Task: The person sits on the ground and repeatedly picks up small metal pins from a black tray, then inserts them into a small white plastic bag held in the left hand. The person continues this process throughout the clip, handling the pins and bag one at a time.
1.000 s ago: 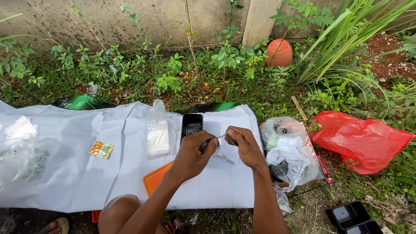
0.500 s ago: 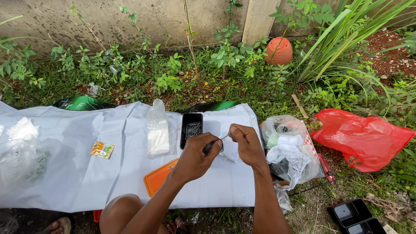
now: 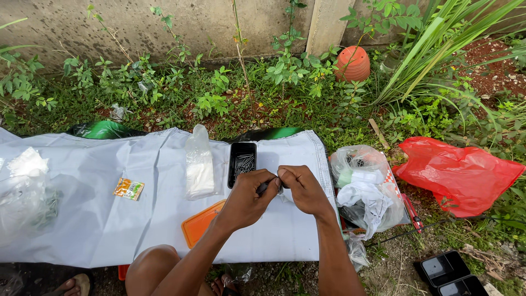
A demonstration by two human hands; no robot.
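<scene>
The person is sitting on the ground by a white sheet (image 3: 137,219) that is lying spread over the grass. Both hands are meeting over the sheet, just below a small black tray (image 3: 241,162) full of thin dark pieces. The left hand (image 3: 246,198) is curling tight and pinching a small dark thing (image 3: 264,187) between thumb and fingers. The right hand (image 3: 303,189) is curling too, with its fingertips pressing on the same small thing. What the thing is cannot be told; it is too small.

A second ago the two hands were a little apart, with a thin stick-like piece showing between them. Now they are touching, knuckles close together, and the thin piece is hiding inside the fingers. The hands are also sitting a bit lower, nearer to the person.

Just left of the black tray a clear bag (image 3: 199,164) with white stuff inside is standing up. Farther left of the tray a small orange and green packet (image 3: 129,188) is lying flat on the sheet. An orange lid (image 3: 201,222) is peeking out under the left wrist, below the tray. To the right of the tray, off the sheet, a bunch of clear and white plastic bags (image 3: 364,186) is sitting in a heap, and a red plastic bag (image 3: 460,174) is lying past it on the grass. None of these have moved.
</scene>
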